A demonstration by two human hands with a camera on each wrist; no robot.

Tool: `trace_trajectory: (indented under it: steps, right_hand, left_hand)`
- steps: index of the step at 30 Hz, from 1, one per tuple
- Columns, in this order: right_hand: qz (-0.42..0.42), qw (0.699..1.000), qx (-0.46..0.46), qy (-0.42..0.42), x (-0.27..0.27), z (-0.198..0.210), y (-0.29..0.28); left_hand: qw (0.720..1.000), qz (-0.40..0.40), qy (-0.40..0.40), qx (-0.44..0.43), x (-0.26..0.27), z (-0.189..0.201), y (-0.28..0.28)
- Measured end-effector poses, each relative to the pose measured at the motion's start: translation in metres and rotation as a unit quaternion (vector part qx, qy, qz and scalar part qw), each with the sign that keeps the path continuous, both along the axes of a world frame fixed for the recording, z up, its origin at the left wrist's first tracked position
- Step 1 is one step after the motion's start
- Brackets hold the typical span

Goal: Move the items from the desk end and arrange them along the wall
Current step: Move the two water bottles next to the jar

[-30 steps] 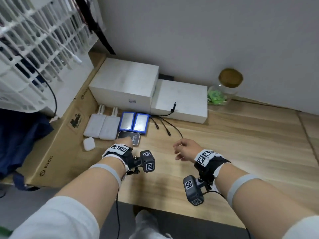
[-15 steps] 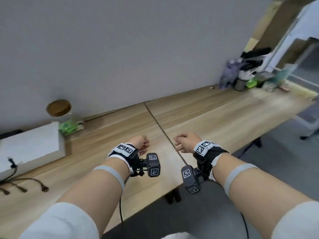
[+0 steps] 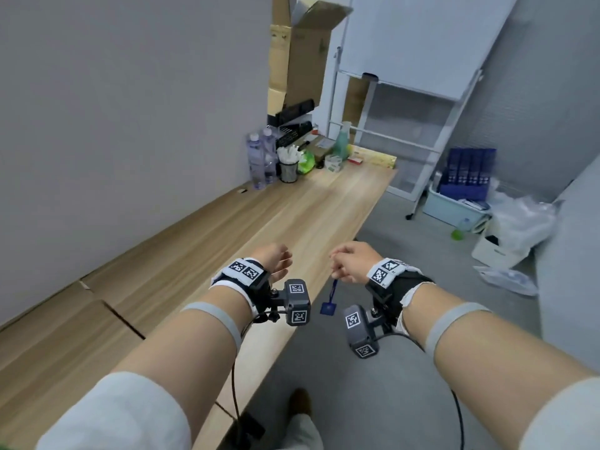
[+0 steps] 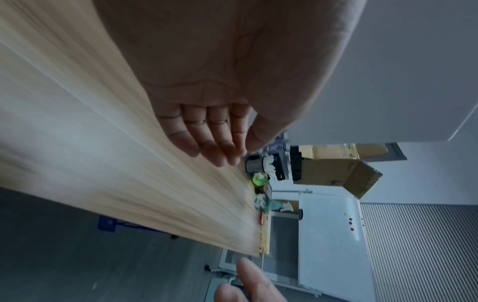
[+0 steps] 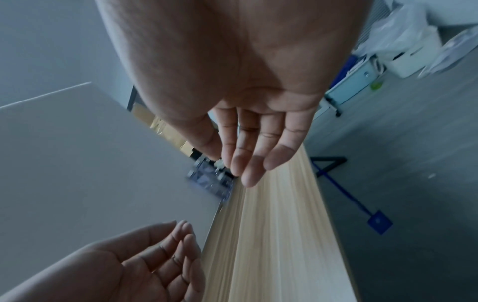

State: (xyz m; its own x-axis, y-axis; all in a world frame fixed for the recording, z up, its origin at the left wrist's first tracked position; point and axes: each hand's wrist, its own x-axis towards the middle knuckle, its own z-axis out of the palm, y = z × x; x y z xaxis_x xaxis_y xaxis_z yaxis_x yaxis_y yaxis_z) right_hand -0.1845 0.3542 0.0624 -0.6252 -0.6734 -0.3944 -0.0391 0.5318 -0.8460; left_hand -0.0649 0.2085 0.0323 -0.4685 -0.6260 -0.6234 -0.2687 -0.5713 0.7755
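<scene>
At the far end of the wooden desk (image 3: 227, 235) stands a cluster of items: two clear bottles (image 3: 259, 160), a mesh pen cup (image 3: 288, 168), a green bag (image 3: 306, 162), a tape roll (image 3: 332, 164) and a green bottle (image 3: 341, 142). My left hand (image 3: 276, 259) hovers over the near desk edge, fingers straight and relaxed, holding nothing (image 4: 220, 147). My right hand (image 3: 350, 261) hangs beside it past the desk edge, fingers loose and empty (image 5: 248, 161). Both hands are far from the items.
A tall open cardboard box (image 3: 298, 60) leans at the desk's far end by the grey wall (image 3: 113, 108). A whiteboard on wheels (image 3: 415, 50), a light blue bin (image 3: 454, 206) and plastic bags (image 3: 519, 222) stand on the floor right. A blue desk foot (image 3: 328, 308) sits below.
My view has swung right, from the white boxes and chargers at the left end, along the wall, to the far desk end. Both empty hands kept their pose in front of me.
</scene>
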Motion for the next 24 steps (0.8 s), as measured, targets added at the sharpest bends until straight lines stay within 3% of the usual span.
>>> trace_trajectory:
  steps: [5,11,17,24]
  right_hand:
    - [-0.026,0.999,0.012,0.035,-0.088,0.001,-0.036]
    - [-0.019,0.998,0.027,0.054,-0.174,0.005,-0.098]
    - [-0.004,0.999,0.025,0.022,-0.244,-0.002,-0.142]
    - [0.064,0.997,0.032,-0.016,-0.327,-0.041,-0.224]
  left_hand:
    - [0.999,-0.021,0.021,0.019,-0.093,-0.007,-0.04]
    - [0.999,0.014,0.032,0.023,-0.181,-0.009,-0.102]
    - [0.999,0.028,0.014,0.015,-0.242,-0.008,-0.14]
    - [0.993,0.121,-0.005,-0.014,-0.291,-0.024,-0.202]
